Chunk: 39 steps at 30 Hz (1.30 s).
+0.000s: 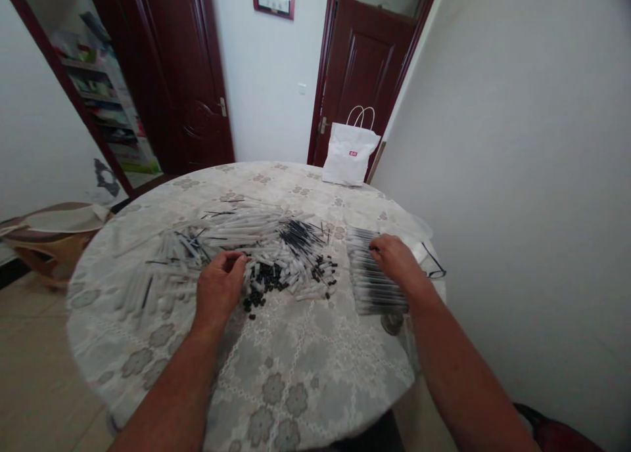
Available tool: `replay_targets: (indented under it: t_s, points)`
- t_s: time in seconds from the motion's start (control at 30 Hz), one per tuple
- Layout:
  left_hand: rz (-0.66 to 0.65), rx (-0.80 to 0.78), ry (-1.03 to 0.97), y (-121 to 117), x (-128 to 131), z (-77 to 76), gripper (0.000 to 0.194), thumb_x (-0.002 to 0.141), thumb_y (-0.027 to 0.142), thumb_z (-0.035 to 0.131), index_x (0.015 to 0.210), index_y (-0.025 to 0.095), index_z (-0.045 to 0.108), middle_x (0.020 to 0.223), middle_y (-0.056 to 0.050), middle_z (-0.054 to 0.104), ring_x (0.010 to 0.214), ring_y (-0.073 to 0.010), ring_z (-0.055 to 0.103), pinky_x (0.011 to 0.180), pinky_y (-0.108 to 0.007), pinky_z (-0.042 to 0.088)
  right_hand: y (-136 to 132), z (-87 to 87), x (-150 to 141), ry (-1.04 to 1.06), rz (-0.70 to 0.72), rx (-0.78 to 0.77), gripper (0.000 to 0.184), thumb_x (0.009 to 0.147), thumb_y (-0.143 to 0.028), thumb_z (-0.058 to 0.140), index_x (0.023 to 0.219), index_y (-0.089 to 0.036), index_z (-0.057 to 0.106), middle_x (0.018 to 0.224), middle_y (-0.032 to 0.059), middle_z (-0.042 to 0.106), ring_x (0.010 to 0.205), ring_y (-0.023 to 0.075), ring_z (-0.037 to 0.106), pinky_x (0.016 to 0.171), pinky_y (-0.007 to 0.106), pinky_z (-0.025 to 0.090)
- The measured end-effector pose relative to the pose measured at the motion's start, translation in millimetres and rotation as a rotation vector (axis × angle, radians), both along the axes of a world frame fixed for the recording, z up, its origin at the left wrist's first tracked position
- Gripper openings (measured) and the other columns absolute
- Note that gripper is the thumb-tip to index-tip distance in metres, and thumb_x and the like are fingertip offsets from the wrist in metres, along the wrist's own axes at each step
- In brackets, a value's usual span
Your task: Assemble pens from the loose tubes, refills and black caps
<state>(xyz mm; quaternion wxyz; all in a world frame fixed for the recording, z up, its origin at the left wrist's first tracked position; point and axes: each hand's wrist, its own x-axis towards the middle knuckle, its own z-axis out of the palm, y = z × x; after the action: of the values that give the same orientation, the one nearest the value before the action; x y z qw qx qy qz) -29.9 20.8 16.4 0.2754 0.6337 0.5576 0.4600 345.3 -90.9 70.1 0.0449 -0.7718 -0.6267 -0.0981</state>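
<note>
My left hand is above the left part of the pile, its fingers curled and thumb close to the index finger; anything between them is too small to make out. Just right of it are small black plugs and short whitish pieces. Behind lie long translucent white pen barrels and a bunch of thin dark refills. My right hand reaches over a neat row of slim pens on the right. Its fingers are pinched at the row's upper part, and what they grip is unclear.
A patterned cloth covers the round table. Eyeglasses and a small round glass object lie near the right edge. At the back stands a white paper bag. A brown chair is at left, a wall at right.
</note>
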Motion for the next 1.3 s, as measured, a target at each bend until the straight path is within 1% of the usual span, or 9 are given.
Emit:
replay_targets:
  t_s: [0.07, 0.17, 0.33, 0.5, 0.63, 0.77, 0.9, 1.1, 1.3]
  points:
    - [0.038, 0.061, 0.179, 2, -2, -3.4, 0.027, 0.088, 0.042, 0.056, 0.099, 0.021, 0.071, 0.093, -0.007, 0.075, 0.087, -0.0236, 0.069, 0.08, -0.035, 0.053, 2, -6.8, 24, -0.045, -0.068, -0.066, 0.022, 0.095, -0.026, 0.057, 0.105, -0.019, 0.076, 0.104, 0.011, 0.07, 0.104, 0.0237, 0.061, 0.09, 0.029, 0.042]
    - [0.024, 0.086, 0.4, 3, -3, -10.6, 0.029, 0.091, 0.037, 0.052, 0.106, 0.02, 0.07, 0.102, -0.008, 0.075, 0.089, -0.0242, 0.069, 0.085, -0.035, 0.051, 4, -16.8, 41, -0.074, -0.094, -0.119, 0.023, 0.094, -0.025, 0.057, 0.106, -0.021, 0.076, 0.105, 0.0107, 0.07, 0.104, 0.0236, 0.062, 0.087, 0.029, 0.042]
    - [0.025, 0.124, 0.698, 2, -3, -19.6, 0.03, 0.093, 0.037, 0.05, 0.109, 0.019, 0.068, 0.109, -0.012, 0.072, 0.103, -0.0289, 0.066, 0.089, -0.037, 0.049, 8, -25.2, 42, -0.083, -0.096, -0.138, 0.025, 0.094, -0.023, 0.054, 0.107, -0.021, 0.076, 0.106, 0.0115, 0.069, 0.104, 0.0232, 0.062, 0.086, 0.028, 0.043]
    - [0.046, 0.086, 0.807, -3, -4, -16.9, 0.031, 0.094, 0.039, 0.051, 0.113, 0.02, 0.067, 0.109, -0.012, 0.071, 0.104, -0.0301, 0.064, 0.085, -0.037, 0.049, 10, -24.4, 34, -0.079, -0.099, -0.112, 0.03, 0.097, -0.022, 0.05, 0.116, -0.019, 0.073, 0.111, 0.0131, 0.069, 0.108, 0.0238, 0.061, 0.09, 0.029, 0.043]
    - [0.05, 0.08, 0.834, -5, -4, -16.8, 0.03, 0.094, 0.039, 0.052, 0.111, 0.02, 0.067, 0.105, -0.011, 0.071, 0.102, -0.0302, 0.064, 0.085, -0.037, 0.048, 11, -17.2, 6, -0.021, -0.022, -0.037, 0.03, 0.099, -0.024, 0.047, 0.114, -0.019, 0.073, 0.111, 0.0116, 0.071, 0.108, 0.0229, 0.062, 0.093, 0.029, 0.043]
    - [0.031, 0.08, 0.85, -6, -3, -19.8, 0.028, 0.094, 0.04, 0.055, 0.11, 0.021, 0.067, 0.102, -0.011, 0.07, 0.102, -0.0297, 0.064, 0.086, -0.037, 0.048, 21, -11.4, -46, 0.034, 0.14, -0.016, 0.029, 0.101, -0.029, 0.048, 0.114, -0.019, 0.072, 0.111, 0.0099, 0.072, 0.106, 0.0219, 0.064, 0.092, 0.028, 0.042]
    - [-0.014, 0.072, 0.851, -8, -1, -21.2, 0.024, 0.093, 0.038, 0.057, 0.108, 0.022, 0.066, 0.101, -0.01, 0.07, 0.103, -0.0287, 0.063, 0.086, -0.036, 0.047, 44, -16.5, -98, 0.08, 0.228, -0.072, 0.027, 0.101, -0.032, 0.049, 0.115, -0.02, 0.07, 0.112, 0.01, 0.072, 0.107, 0.021, 0.064, 0.092, 0.027, 0.043]
    - [-0.048, 0.046, 0.812, -8, 0, -21.1, 0.022, 0.093, 0.037, 0.059, 0.108, 0.022, 0.065, 0.103, -0.009, 0.07, 0.103, -0.0256, 0.063, 0.086, -0.033, 0.046, 86, -33.3, -148, 0.057, 0.123, -0.068, 0.032, 0.103, -0.039, 0.046, 0.115, -0.019, 0.067, 0.115, 0.0135, 0.07, 0.106, 0.0227, 0.065, 0.089, 0.029, 0.046]
    - [-0.107, -0.022, 0.75, -12, 4, -19.8, 0.02, 0.095, 0.036, 0.057, 0.108, 0.024, 0.066, 0.107, -0.008, 0.072, 0.108, -0.0244, 0.064, 0.087, -0.032, 0.046, 112, -42.7, -164, 0.015, 0.032, -0.137, 0.036, 0.101, -0.042, 0.046, 0.112, -0.018, 0.071, 0.112, 0.016, 0.072, 0.104, 0.0263, 0.069, 0.086, 0.034, 0.051]
